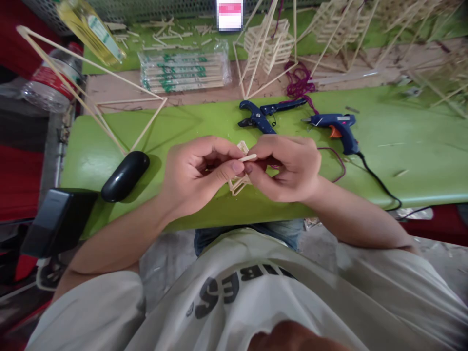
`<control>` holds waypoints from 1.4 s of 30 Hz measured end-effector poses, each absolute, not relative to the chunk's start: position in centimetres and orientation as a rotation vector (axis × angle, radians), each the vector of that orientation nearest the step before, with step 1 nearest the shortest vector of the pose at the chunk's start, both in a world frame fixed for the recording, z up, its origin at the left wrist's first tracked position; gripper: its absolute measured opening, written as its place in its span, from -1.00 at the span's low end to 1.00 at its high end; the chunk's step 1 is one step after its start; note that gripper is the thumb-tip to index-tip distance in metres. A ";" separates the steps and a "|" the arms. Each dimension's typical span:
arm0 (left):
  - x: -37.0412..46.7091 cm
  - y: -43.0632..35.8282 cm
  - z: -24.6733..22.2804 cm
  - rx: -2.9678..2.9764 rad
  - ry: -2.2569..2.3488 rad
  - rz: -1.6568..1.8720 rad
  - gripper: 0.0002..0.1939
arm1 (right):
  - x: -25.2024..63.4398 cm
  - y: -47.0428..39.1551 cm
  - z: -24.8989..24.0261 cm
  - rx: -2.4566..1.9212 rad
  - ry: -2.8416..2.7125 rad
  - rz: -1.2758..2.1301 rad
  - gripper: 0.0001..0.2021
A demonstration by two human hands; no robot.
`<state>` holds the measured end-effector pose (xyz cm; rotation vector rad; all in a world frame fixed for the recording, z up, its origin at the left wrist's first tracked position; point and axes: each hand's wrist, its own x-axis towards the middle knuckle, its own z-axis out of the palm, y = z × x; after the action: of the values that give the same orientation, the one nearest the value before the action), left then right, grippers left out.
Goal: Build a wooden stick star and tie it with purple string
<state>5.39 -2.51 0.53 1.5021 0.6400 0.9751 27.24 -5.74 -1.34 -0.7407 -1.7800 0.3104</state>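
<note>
Between the fingertips of my left hand (203, 170) is a short wooden stick (248, 158), pinched by thumb and forefinger. My right hand (285, 165) is closed too, its fingertips meeting the stick's right end. Below both hands a small frame of wooden sticks (236, 187) rests on the green table (190, 214), mostly covered by the fingers. Just beyond the hands lies a blue cutter (259, 117). A blue glue gun (338, 127) with an orange trigger lies to the right, its black cord running toward the table's front edge.
At the left stand a triangular stick frame (131, 87), a black rounded case (125, 176) and a yellow liquid bottle (93, 31). Farther back are bagged sticks (185, 69), a stick structure (268, 46) and purple string (298, 80). More stick structures (340, 27) fill the back right.
</note>
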 end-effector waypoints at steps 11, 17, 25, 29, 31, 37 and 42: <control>5.1 -1.3 0.2 1.346 0.645 0.846 -0.56 | 27.4 -6.1 -1.6 -0.800 -1.764 0.383 -0.98; 4.9 -1.4 0.2 1.353 0.663 0.817 -0.58 | 27.4 -5.8 -1.4 -0.772 -1.760 0.343 -0.96; 5.2 -1.6 0.4 1.404 0.641 0.924 -0.58 | 27.3 -5.3 -1.9 -0.708 -1.741 0.260 -0.96; 5.1 -1.8 0.4 1.458 0.707 0.958 -0.51 | 27.3 -5.4 -2.6 -0.716 -1.794 0.135 -0.89; 4.9 -1.9 0.2 1.498 0.745 0.961 -0.52 | 27.2 -5.3 -3.1 -0.764 -1.796 0.103 -0.83; 4.5 -2.0 -0.3 1.578 0.767 0.971 -0.61 | 27.8 -4.7 -3.3 -0.715 -1.828 -0.047 -0.78; 4.5 -1.9 -0.4 1.658 0.807 0.943 -0.66 | 28.8 -4.0 -3.4 -0.618 -1.919 -0.313 -0.80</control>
<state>4.48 -1.91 -0.44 1.6583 0.8069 0.9432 28.79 -4.03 -3.37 -0.6181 -1.9193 -0.3133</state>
